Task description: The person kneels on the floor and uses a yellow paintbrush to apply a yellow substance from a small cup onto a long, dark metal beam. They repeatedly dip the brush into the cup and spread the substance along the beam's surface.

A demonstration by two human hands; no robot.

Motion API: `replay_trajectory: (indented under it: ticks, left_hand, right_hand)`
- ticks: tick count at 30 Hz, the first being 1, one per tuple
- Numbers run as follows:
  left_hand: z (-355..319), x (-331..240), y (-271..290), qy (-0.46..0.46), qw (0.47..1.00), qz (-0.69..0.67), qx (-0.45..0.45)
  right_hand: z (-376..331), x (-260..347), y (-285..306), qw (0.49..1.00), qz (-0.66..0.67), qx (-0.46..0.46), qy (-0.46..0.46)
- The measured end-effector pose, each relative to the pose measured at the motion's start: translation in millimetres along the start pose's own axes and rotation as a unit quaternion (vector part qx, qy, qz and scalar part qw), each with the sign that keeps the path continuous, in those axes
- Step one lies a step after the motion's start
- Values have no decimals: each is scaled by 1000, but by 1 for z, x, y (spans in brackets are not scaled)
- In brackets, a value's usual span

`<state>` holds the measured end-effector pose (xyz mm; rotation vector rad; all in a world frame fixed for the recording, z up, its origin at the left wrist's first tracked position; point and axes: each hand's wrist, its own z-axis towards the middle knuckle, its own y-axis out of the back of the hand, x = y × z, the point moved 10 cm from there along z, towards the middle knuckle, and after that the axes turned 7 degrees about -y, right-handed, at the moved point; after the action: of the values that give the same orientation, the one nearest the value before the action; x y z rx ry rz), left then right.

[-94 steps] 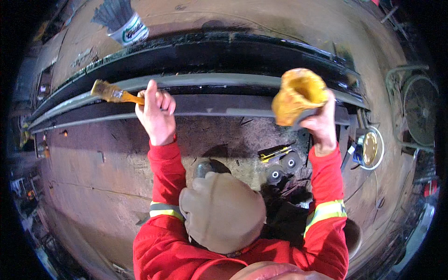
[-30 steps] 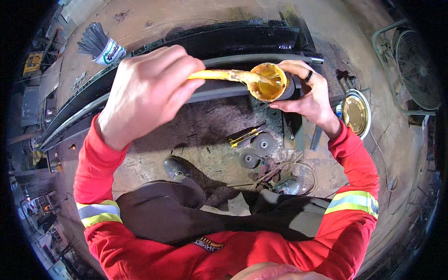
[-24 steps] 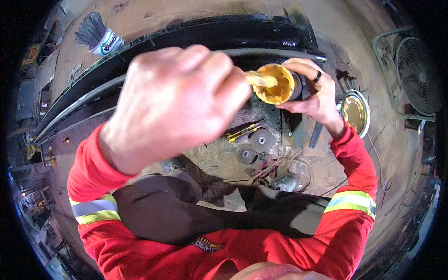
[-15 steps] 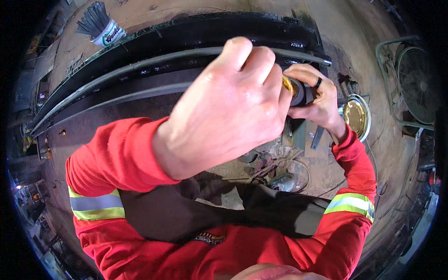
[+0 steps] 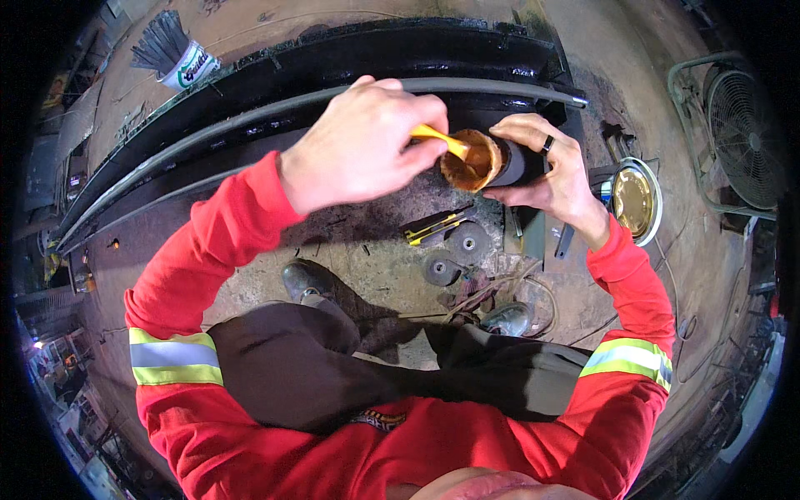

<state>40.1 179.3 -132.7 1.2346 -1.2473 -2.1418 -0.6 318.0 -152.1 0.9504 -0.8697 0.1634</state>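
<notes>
**Dipping into the can over a greasy shop floor**

Our left hand point(image 5: 362, 142) is clenched around a yellow brush handle point(image 5: 439, 140), whose far end sits inside the mouth of a can point(image 5: 492, 161). Our right hand point(image 5: 546, 162) wraps the can's dark body and tips its open mouth toward the left hand; the inside is coated in amber grease.

Just beyond both hands run long black steel beams point(image 5: 350, 71), curving across the view. Past them, far to the left of the left hand, a pale tub point(image 5: 187, 65) stands with dark bristles sticking out.

Below the hands lies the floor point(image 5: 367, 250), rough concrete stained dark and littered. A yellow tool point(image 5: 433, 227) and two grinding discs point(image 5: 454, 254) rest on it beneath the can, with tangled cord nearby and our boots point(image 5: 304, 279) to either side. Right of the right hand sits a round brass-coloured lid point(image 5: 633, 200), and further right a caged fan point(image 5: 746, 137).
</notes>
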Motion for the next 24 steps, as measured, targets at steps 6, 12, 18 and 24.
replay_trajectory:
  ticks: [6, 12, 18, 24]
  left_hand:
    - [-15, 47, -5, 67, 969, -239, -3]
    - [-29, 64, -13, 118, 938, -327, -11]
    - [-36, 74, -9, 169, 929, -329, -33]
    - [-29, 80, 10, 188, 912, -357, -67]
  right_hand:
    - [0, -14, 13, 997, 20, -26, -74]
    - [-4, -31, 17, 988, 53, -71, -126]
    - [-14, -51, 9, 964, 137, -80, -213]
    - [-16, -65, 1, 926, 242, -95, -273]
